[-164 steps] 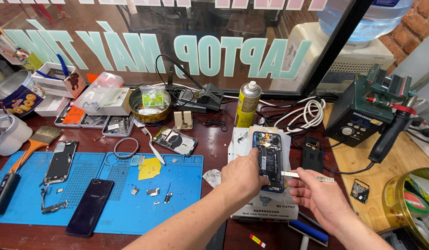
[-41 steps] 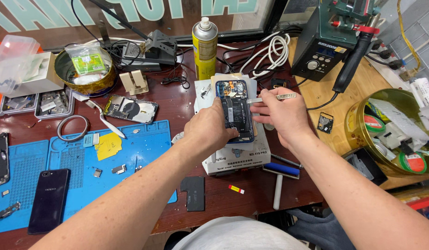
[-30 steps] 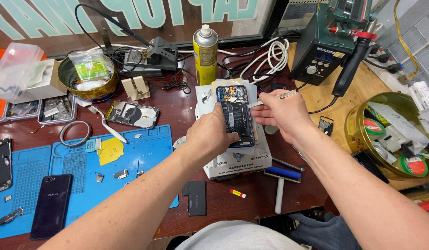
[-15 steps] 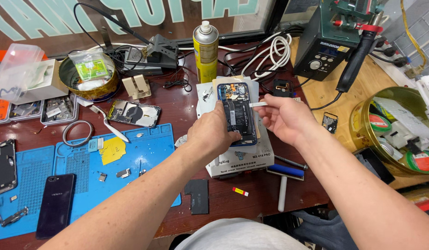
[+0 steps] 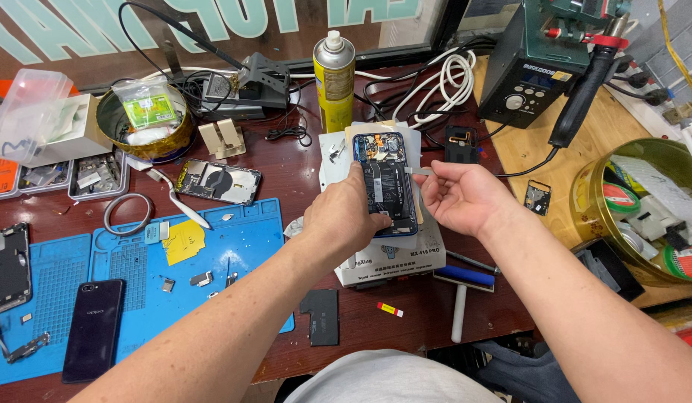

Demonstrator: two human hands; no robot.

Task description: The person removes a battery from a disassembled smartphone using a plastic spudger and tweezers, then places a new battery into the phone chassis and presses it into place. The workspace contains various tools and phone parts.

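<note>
An opened smartphone (image 5: 386, 183) with its back removed lies on a white box (image 5: 394, 257) in the middle of the bench. My left hand (image 5: 344, 216) presses on the phone's left edge and lower part, holding it down. My right hand (image 5: 458, 195) pinches a thin pale strip (image 5: 419, 172) that runs from the phone's right side near the battery. The strip is taut between my fingers and the phone.
A yellow spray can (image 5: 334, 82) stands behind the phone, with a soldering station (image 5: 536, 71) at back right. A blue work mat (image 5: 137, 283) at left carries a dark phone (image 5: 92, 328) and small parts. A round tin (image 5: 644, 209) of tape sits at right.
The camera has shifted a little. My right hand has drawn slightly to the right with the strip, and my left hand stays on the phone.
</note>
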